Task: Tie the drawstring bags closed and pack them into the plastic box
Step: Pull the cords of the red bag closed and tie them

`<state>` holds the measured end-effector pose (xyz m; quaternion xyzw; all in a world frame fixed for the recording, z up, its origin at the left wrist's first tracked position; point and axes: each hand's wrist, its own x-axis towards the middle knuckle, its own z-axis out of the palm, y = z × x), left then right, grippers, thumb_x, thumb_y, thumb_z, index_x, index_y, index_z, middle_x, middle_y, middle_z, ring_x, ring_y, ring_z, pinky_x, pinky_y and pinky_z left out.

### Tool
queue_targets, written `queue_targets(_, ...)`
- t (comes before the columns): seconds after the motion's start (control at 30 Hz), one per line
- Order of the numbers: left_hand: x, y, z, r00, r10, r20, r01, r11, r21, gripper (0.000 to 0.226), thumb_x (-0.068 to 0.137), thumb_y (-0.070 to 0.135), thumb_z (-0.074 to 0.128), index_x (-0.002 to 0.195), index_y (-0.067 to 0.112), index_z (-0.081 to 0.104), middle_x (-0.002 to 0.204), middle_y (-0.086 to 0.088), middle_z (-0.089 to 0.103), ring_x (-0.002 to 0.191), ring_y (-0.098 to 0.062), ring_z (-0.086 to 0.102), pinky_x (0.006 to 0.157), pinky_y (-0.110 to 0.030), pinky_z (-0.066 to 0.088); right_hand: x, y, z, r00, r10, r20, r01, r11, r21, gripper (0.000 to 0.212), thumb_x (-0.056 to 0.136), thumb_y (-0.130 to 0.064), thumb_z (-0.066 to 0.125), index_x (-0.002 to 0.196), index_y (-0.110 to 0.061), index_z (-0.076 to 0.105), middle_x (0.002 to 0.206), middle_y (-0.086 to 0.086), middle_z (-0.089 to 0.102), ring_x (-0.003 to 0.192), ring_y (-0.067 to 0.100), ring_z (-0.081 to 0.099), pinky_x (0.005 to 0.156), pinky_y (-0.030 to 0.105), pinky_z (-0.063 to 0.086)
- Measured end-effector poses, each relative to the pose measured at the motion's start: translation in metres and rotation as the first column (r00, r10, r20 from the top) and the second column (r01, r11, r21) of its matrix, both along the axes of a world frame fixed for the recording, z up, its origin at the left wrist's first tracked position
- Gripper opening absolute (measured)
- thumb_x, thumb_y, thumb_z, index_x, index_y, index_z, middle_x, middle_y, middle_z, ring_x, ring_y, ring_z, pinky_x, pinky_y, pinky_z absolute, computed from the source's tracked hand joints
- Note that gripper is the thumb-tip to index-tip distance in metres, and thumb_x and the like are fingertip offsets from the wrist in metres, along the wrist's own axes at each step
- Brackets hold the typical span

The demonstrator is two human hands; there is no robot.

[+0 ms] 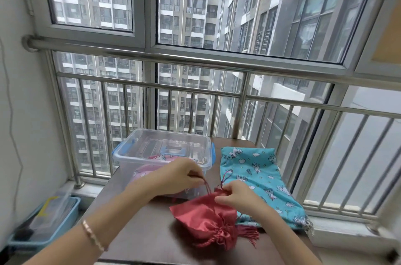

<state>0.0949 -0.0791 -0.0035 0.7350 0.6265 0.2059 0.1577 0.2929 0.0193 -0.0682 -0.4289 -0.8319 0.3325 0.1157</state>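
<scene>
The red satin bag (206,219) lies on the desk (138,232) just in front of me, its gathered, tasselled end toward me. I have my left hand (175,175) pinching 1 red cord (207,186) and drawing it up and left, while my right hand (236,194) grips the other cord and the fabric at the bag's far edge. So I judge I am in the tying step for this bag, the knot not yet made. Next I need to cross the 2 cords, cinch them snug, then lift the bag into the plastic box (162,149), which stands open just behind, with a pink bag (158,158) already inside. The teal unicorn bag (258,180) lies flat beside my right hand, waiting its turn.
</scene>
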Motion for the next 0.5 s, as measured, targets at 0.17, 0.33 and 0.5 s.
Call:
queue_targets(0.17,0.036,0.031,0.013,0.999,0.007,0.037,-0.011,0.993,0.119,0.016,0.087,0.025,0.063,0.092,0.017,0.075,0.086,0.003,0.073,0.078,-0.014,0.067,0.076,-0.036,0.056,-0.005,-0.014,0.022,0.962,0.197,0.189,-0.194,0.98,-0.034,0.012,0.072,-0.02,0.052,0.067,-0.01,0.056,0.058,-0.001,0.041,0.051,0.011,0.034,0.056,0.032,0.028)
queue_targets(0.33,0.054,0.044,0.0,0.996,0.042,0.079,-0.052,0.99,0.128,0.025,0.087,0.024,0.062,0.11,0.018,0.071,0.103,0.0,0.072,0.092,-0.016,0.066,0.086,-0.035,0.053,0.0,-0.026,0.025,0.977,0.2,-0.075,-0.212,0.951,-0.223,0.031,0.097,-0.031,0.05,0.074,-0.016,0.063,0.062,-0.003,0.045,0.051,0.007,0.037,0.054,0.023,0.03)
queue_targets(0.5,0.066,0.026,-0.031,0.96,0.127,0.251,-0.198,0.939,0.28,0.043,0.097,0.039,0.047,0.138,0.026,0.037,0.127,0.002,0.044,0.113,-0.016,0.051,0.095,-0.03,0.041,0.001,-0.019,0.02,0.916,0.087,-0.393,-0.232,0.913,-0.337,0.045,0.103,-0.026,0.039,0.059,-0.02,0.045,0.054,-0.004,0.034,0.049,0.01,0.021,0.054,0.031,0.014)
